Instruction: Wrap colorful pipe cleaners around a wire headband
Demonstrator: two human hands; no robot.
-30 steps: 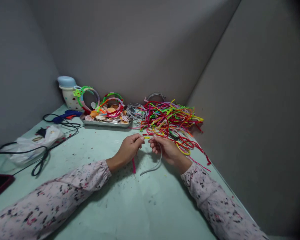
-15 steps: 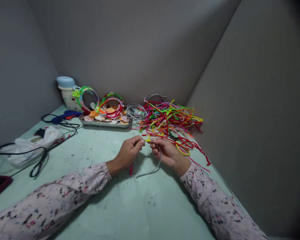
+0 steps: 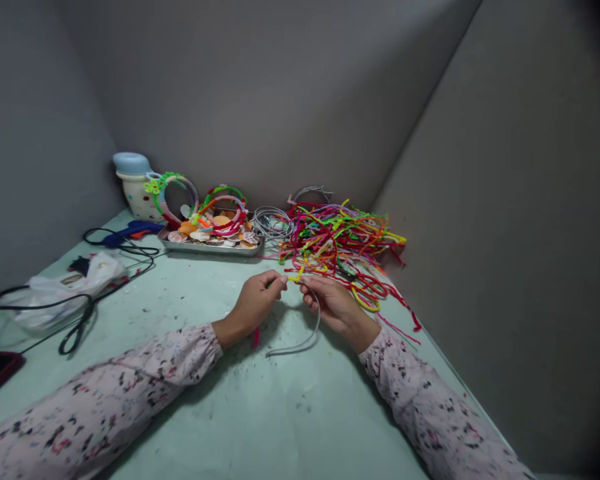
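Between my two hands is a short yellow fuzzy stem (image 3: 296, 276), with a thin grey wire (image 3: 312, 337) that curves down from my right fingers toward the table. My left hand (image 3: 257, 303) pinches the left end of the yellow stem; a pink end (image 3: 256, 337) shows below this hand. My right hand (image 3: 335, 305) is closed on the grey wire beside the yellow piece. Where wire and stem meet is too small to make out.
Behind my hands lies a heap of colourful fuzzy stems (image 3: 340, 233), beside coiled grey wire (image 3: 274, 223). A metal tray (image 3: 215, 249) holds shells and decorated hoops. Farther left are a cup (image 3: 139, 190), a blue tool (image 3: 130, 232), a plastic bag (image 3: 65, 293) and black cable (image 3: 87, 313).
My left hand has shifted slightly left. The loose end of the grey wire and the pink end have also moved a little left.
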